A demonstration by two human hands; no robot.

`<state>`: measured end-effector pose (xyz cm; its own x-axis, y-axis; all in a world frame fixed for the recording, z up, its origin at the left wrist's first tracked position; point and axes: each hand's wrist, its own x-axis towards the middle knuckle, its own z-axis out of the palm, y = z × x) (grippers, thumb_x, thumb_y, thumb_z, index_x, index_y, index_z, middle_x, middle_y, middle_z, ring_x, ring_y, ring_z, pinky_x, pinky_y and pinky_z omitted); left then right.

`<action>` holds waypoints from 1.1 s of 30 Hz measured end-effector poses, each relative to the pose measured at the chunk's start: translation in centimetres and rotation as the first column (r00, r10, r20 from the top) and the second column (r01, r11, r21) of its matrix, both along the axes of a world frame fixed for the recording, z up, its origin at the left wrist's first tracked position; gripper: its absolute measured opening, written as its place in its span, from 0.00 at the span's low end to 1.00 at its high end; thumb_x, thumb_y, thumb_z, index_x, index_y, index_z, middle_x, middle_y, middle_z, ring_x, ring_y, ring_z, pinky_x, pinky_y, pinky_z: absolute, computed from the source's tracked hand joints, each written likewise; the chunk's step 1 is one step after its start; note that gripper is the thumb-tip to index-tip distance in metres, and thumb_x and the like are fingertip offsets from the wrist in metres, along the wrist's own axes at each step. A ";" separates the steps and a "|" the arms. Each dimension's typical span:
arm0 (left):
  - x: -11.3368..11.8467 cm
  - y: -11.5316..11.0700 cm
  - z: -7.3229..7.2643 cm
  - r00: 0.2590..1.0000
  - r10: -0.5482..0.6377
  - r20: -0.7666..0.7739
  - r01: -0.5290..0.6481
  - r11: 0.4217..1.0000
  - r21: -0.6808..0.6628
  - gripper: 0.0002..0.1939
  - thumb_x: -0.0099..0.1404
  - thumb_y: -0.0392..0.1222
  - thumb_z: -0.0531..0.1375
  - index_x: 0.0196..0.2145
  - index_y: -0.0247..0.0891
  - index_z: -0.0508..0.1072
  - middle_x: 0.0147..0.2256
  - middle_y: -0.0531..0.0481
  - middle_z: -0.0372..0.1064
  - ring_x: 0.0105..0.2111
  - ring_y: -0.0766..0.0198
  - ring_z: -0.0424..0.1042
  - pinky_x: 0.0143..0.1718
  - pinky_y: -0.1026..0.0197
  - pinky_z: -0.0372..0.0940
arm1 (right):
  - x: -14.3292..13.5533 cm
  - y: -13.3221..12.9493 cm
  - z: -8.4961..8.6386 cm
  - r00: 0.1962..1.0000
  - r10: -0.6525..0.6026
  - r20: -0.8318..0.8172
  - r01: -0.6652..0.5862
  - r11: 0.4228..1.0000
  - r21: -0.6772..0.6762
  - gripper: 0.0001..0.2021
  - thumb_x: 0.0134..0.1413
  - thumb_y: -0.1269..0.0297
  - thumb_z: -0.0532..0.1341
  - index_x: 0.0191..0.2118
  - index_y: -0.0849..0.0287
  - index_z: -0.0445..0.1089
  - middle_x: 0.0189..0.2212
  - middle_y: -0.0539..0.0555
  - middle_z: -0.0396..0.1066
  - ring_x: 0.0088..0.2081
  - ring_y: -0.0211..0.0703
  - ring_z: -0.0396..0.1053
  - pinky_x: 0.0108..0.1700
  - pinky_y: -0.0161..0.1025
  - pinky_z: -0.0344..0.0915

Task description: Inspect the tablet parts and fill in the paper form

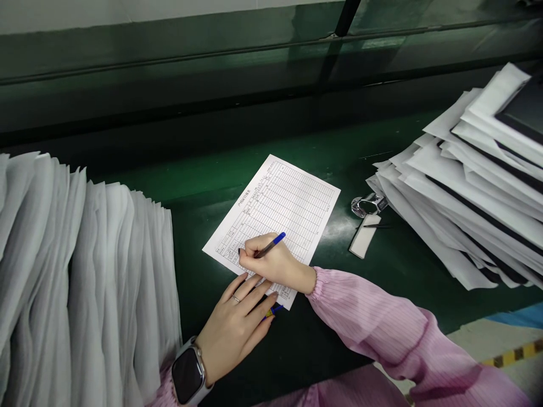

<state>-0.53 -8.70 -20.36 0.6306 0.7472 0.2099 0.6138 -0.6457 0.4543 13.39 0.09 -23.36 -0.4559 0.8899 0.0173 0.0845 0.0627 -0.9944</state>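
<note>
"What could slip?"

"Your left hand [235,328] lies spread at the near edge of the sheet [297,198], twelve o'clock; too light a press lets it skew. Your right hand [275,263] pinches the pen [271,244]."

"What's in the way?"

"The ten o'clock stack [123,282] crowds your left wrist. Beyond, a white block [362,240] at one; the leaning stack [475,186] at two could slide if bumped."

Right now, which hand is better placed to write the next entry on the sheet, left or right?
Probably right: the right hand grips the pen over the sheet, while the left hand lies spread at its near edge.
</note>
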 end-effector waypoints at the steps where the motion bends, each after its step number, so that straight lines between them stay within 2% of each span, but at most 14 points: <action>1: 0.0 0.0 0.0 1.000 -0.001 0.001 0.001 1.000 0.000 0.14 0.72 0.36 0.54 0.50 0.37 0.75 0.47 0.45 0.78 0.51 0.51 0.74 0.53 0.42 0.71 | 0.0 0.0 0.0 1.000 -0.003 -0.003 0.003 1.000 0.000 0.18 0.52 0.75 0.58 0.16 0.58 0.53 0.14 0.43 0.56 0.19 0.31 0.55 0.22 0.31 0.52; 7: -0.1 -0.1 -0.2 1.000 -0.009 -0.015 0.009 1.000 -0.003 0.14 0.71 0.35 0.54 0.51 0.37 0.74 0.49 0.45 0.77 0.53 0.51 0.73 0.54 0.41 0.70 | 0.0 0.1 0.0 0.999 -0.044 -0.013 0.044 0.999 0.000 0.19 0.52 0.75 0.58 0.16 0.58 0.53 0.14 0.43 0.56 0.19 0.31 0.55 0.21 0.31 0.52; 33: -0.1 -0.1 -0.2 0.999 -0.010 -0.035 0.011 1.000 0.016 0.14 0.72 0.36 0.53 0.50 0.37 0.75 0.48 0.46 0.77 0.53 0.51 0.73 0.53 0.42 0.71 | 0.2 0.0 0.1 1.000 -0.030 0.005 0.030 0.999 0.020 0.18 0.53 0.75 0.57 0.16 0.58 0.53 0.14 0.43 0.56 0.19 0.31 0.55 0.22 0.31 0.52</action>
